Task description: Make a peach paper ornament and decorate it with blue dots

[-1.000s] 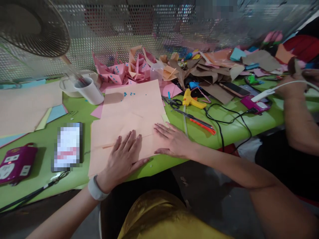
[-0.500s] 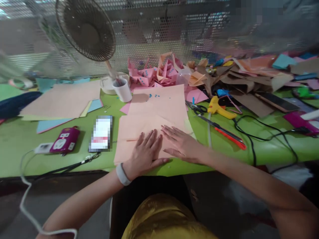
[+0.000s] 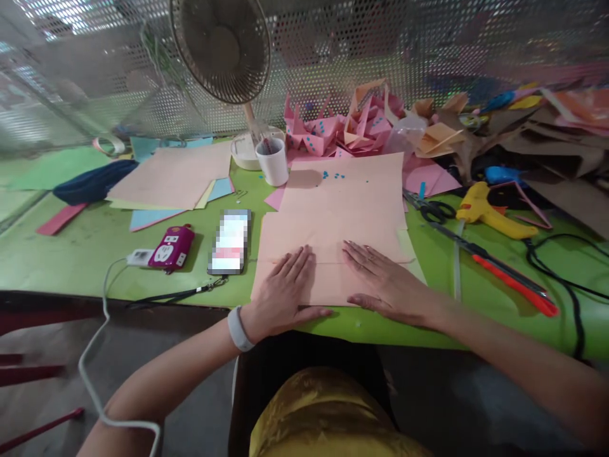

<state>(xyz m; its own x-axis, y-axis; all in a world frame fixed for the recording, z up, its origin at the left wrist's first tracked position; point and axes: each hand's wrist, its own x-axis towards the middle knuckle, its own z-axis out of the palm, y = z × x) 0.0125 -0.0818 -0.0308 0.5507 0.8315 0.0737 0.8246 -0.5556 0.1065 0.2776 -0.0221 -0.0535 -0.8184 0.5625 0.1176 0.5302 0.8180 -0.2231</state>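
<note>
peach paper (image 3: 328, 279) lies at the near edge of the green table (image 3: 61, 260); the line across it may be a crease or a sheet's edge. the left hand (image 3: 285, 292) and right hand (image 3: 392, 282) rest flat on it, fingers straight, gripping nothing. a phone (image 3: 229, 244) lies left, scissors (image 3: 438, 211) right.

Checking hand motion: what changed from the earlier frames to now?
The left hand and right hand shifted left across the peach paper, and their gap has widened since half a second ago. The view swung left, losing the co-worker's arms. Nothing was picked up or released. Both hands stay palm-down; the hot glue gun, scissors, utility knife and smartphone stay put.
</note>
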